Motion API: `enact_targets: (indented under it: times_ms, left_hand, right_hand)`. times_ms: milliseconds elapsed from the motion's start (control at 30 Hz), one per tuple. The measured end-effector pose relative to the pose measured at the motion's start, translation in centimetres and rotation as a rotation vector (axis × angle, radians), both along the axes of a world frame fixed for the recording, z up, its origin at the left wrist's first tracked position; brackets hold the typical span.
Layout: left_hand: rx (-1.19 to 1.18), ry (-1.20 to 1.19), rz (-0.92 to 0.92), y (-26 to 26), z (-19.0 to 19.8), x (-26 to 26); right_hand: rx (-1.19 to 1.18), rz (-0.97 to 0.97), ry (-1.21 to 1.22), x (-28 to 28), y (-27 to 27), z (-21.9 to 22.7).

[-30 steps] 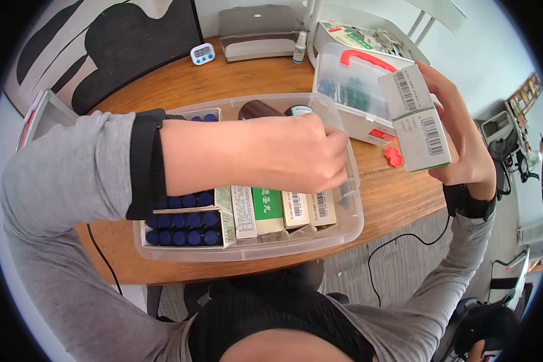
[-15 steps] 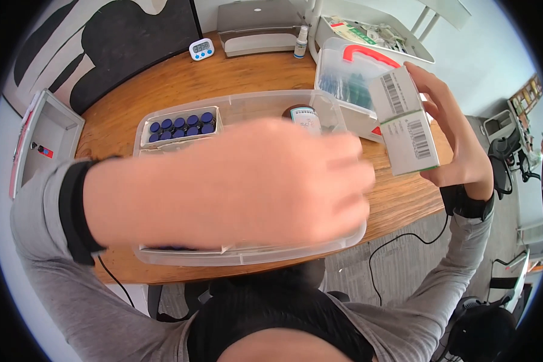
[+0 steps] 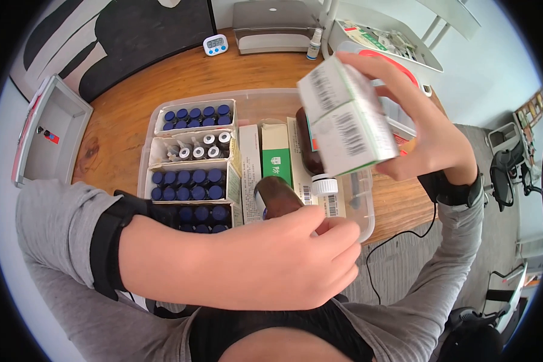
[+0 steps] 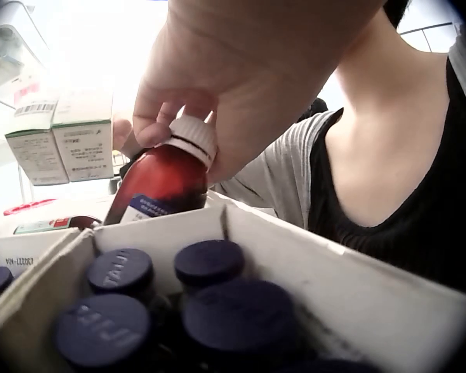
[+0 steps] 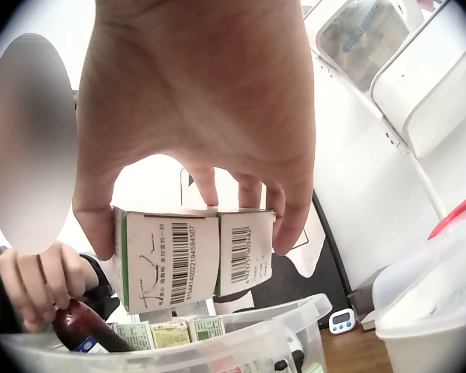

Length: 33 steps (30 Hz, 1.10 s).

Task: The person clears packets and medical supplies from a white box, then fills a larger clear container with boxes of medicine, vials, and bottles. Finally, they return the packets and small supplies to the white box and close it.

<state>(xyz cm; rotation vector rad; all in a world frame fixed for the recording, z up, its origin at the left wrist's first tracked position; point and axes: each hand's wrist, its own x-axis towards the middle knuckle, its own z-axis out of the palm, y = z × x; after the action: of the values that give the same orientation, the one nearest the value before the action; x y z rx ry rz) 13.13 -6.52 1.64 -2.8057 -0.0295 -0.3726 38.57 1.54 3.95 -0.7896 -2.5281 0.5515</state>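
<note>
Glossy, round-shouldered amber bottle; two rectangular white cardboard cartons.
Left hand: curled fingers pinching ribbed white cap. Right hand: thumb and fingers clamping cartons.

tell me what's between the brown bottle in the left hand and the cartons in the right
In the head view, a second brown bottle with a white cap lies between them, partly hidden by the held cartons.

Two white barcoded boxes — green-edged, side by side — tilt above the clear bin's far right corner. A brown, white-capped bottle slants toward its near edge.
</note>
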Motion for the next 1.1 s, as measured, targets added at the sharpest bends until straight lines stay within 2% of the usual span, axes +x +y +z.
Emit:
enact_targets:
  times_ms: [67,133,167,333,400,433,467,533,600,700,767,867,900,1033,1100]
  left_hand:
    - [0.006,0.043,-0.006,-0.4,0.2,-0.6]
    - [0.011,0.087,-0.011,-0.7,0.4,-1.2]
    - [-0.038,0.084,0.014,-0.8,0.5,-1.5]
    - [-0.096,0.023,0.013,-0.8,2.1,-3.9]
    - [-0.247,-0.016,0.004,-1.2,3.1,-5.4]
    - [-0.347,-0.061,0.000,-1.1,3.4,-6.3]
    - [-0.347,-0.061,0.001,-0.9,4.0,-7.1]
    - [-0.518,-0.219,0.120,-0.3,5.7,-9.0]
    - [-0.584,-0.279,0.181,0.9,8.0,-11.6]
    - [-0.543,-0.291,0.253,1.4,10.0,-15.7]
    - [-0.435,-0.468,0.638,0.4,9.9,-16.1]
    - [-0.316,-0.473,0.647,1.4,9.6,-15.2]
    - [-0.305,-0.349,0.707,1.8,9.7,-19.3]
    - [-0.439,-0.446,0.635,2.3,8.4,-16.3]
    - [-0.549,-0.523,0.542,2.8,7.8,-14.6]
  right_hand:
    - [0.074,0.076,0.039,-1.6,1.4,-1.0]
    - [0.089,0.108,-0.087,-3.6,2.0,-1.0]
    - [0.129,0.168,-0.069,-4.6,2.5,-1.5]
    - [0.065,0.302,-0.198,-6.8,4.2,-0.2]
    - [0.154,0.318,-0.218,-7.1,4.6,0.2]
    - [0.156,0.321,-0.218,-7.2,4.7,0.1]
    - [0.101,0.305,-0.213,-7.4,4.5,0.0]
    - [0.045,0.287,-0.205,-7.4,4.3,0.0]
    - [0.075,0.270,-0.305,-7.1,3.9,0.5]
    - [0.056,0.302,-0.281,-7.0,4.1,-0.3]
    - [0.043,0.318,-0.282,-7.3,4.1,-0.6]
    - [0.029,0.334,-0.258,-7.5,4.2,-1.0]
    - [0.019,0.334,-0.234,-7.6,4.2,-1.1]
    - [-0.024,0.335,-0.205,-7.0,4.0,-1.3]
    - [-0.089,0.387,-0.172,-6.7,4.0,-1.5]
